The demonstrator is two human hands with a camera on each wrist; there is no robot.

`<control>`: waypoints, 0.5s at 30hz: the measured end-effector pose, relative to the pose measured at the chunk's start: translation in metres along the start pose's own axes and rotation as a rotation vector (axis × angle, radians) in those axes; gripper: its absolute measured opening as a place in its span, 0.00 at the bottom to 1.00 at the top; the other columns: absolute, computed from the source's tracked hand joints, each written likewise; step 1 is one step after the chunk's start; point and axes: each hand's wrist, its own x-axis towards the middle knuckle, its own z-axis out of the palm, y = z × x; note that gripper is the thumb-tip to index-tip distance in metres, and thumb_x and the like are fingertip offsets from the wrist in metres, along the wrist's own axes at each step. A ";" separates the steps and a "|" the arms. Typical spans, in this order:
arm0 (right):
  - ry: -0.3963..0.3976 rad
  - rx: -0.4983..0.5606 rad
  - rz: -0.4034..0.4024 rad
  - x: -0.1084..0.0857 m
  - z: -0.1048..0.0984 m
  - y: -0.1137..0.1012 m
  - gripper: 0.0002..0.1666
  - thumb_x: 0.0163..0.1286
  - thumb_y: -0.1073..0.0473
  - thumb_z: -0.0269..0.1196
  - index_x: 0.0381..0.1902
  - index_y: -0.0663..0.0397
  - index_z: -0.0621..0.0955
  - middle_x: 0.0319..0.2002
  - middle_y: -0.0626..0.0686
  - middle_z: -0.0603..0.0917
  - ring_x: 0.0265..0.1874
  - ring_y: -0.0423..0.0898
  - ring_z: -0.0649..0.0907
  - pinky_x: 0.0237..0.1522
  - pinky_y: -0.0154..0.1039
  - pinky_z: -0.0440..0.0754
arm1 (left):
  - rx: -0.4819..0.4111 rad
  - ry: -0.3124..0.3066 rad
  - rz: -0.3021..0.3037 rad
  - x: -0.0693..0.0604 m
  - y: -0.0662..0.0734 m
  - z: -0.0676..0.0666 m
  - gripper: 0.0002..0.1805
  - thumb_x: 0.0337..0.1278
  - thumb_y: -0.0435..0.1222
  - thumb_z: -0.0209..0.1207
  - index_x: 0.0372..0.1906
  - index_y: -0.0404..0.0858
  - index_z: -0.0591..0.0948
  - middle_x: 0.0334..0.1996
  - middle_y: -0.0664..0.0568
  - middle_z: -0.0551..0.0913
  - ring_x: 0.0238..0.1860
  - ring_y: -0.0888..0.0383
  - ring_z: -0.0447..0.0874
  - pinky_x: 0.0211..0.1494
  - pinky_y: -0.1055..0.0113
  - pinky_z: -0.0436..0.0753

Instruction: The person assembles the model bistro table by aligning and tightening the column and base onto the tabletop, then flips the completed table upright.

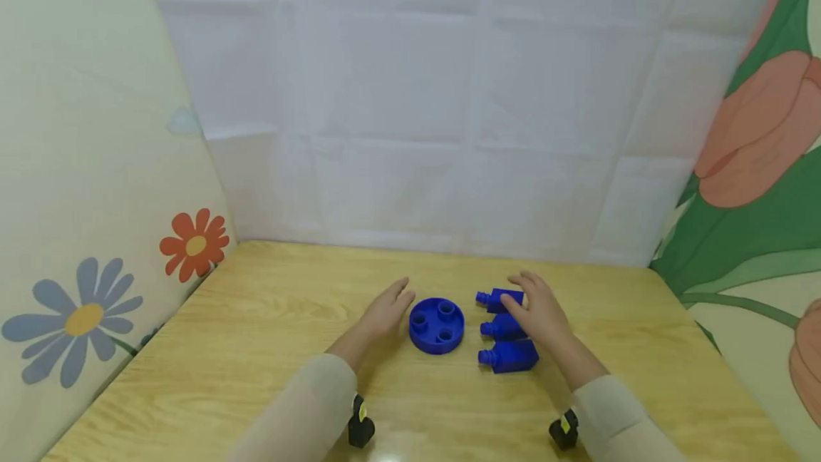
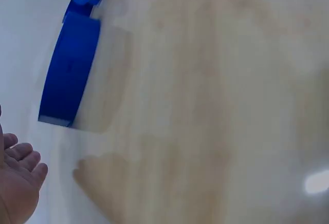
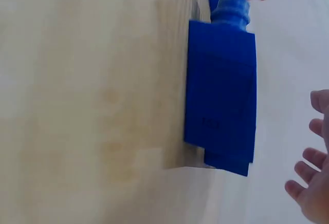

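A round blue holder [image 1: 437, 344] with three raised ring sockets rests on the table. To its right, three blue bottles with threaded necks lie on their sides in a column, necks toward the holder: a far one [image 1: 507, 299], a middle one [image 1: 503, 327] and a near one [image 1: 516, 356]. My left hand [image 1: 387, 311] is just left of the holder, fingers extended and holding nothing. Over the right side of the far and middle bottles hovers my right hand [image 1: 540, 311], fingers spread. In the right wrist view, the nearest bottle [image 3: 221, 90] stands apart from that hand's fingers.
Pale wood forms the tabletop [image 1: 269, 319]. A white cloth [image 1: 417, 105] hangs behind it, with flower-printed panels at the left and right. Black wrist devices [image 1: 361, 428] are on both wrists.
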 end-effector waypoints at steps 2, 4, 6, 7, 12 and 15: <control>-0.003 0.028 -0.021 -0.009 -0.002 0.004 0.30 0.73 0.49 0.57 0.66 0.59 0.71 0.70 0.67 0.65 0.70 0.67 0.64 0.67 0.66 0.64 | -0.062 0.012 0.012 -0.005 -0.004 0.006 0.28 0.74 0.40 0.44 0.72 0.28 0.62 0.68 0.31 0.67 0.71 0.37 0.64 0.74 0.45 0.62; 0.001 0.052 -0.049 -0.017 -0.003 0.008 0.29 0.72 0.50 0.59 0.65 0.60 0.72 0.68 0.67 0.67 0.68 0.67 0.66 0.66 0.66 0.66 | -0.112 0.015 0.030 -0.009 -0.007 0.012 0.27 0.74 0.37 0.45 0.70 0.28 0.64 0.67 0.30 0.69 0.69 0.37 0.66 0.73 0.46 0.64; 0.008 0.068 -0.069 -0.024 -0.003 0.012 0.28 0.71 0.51 0.61 0.63 0.60 0.74 0.65 0.66 0.71 0.66 0.66 0.69 0.65 0.64 0.69 | -0.154 0.017 0.039 -0.012 -0.008 0.017 0.26 0.73 0.36 0.46 0.70 0.28 0.65 0.66 0.31 0.70 0.70 0.38 0.66 0.73 0.47 0.63; 0.012 0.080 -0.078 -0.028 -0.003 0.014 0.28 0.70 0.52 0.62 0.62 0.61 0.75 0.63 0.65 0.73 0.64 0.65 0.71 0.64 0.63 0.70 | -0.168 0.020 0.041 -0.014 -0.009 0.019 0.25 0.73 0.35 0.46 0.70 0.28 0.65 0.67 0.32 0.70 0.70 0.39 0.66 0.74 0.47 0.63; -0.027 0.173 -0.034 -0.045 -0.004 0.025 0.26 0.66 0.54 0.66 0.59 0.60 0.78 0.57 0.61 0.78 0.58 0.60 0.77 0.58 0.56 0.77 | -0.206 0.032 0.063 -0.019 -0.014 0.025 0.24 0.73 0.33 0.47 0.68 0.27 0.68 0.67 0.34 0.71 0.70 0.39 0.66 0.74 0.47 0.62; -0.067 0.225 0.026 -0.053 -0.004 0.030 0.27 0.64 0.55 0.68 0.58 0.60 0.79 0.56 0.60 0.80 0.56 0.57 0.78 0.56 0.52 0.78 | -0.184 0.035 0.084 -0.020 -0.017 0.027 0.23 0.73 0.33 0.47 0.67 0.27 0.70 0.66 0.35 0.72 0.69 0.39 0.67 0.73 0.46 0.63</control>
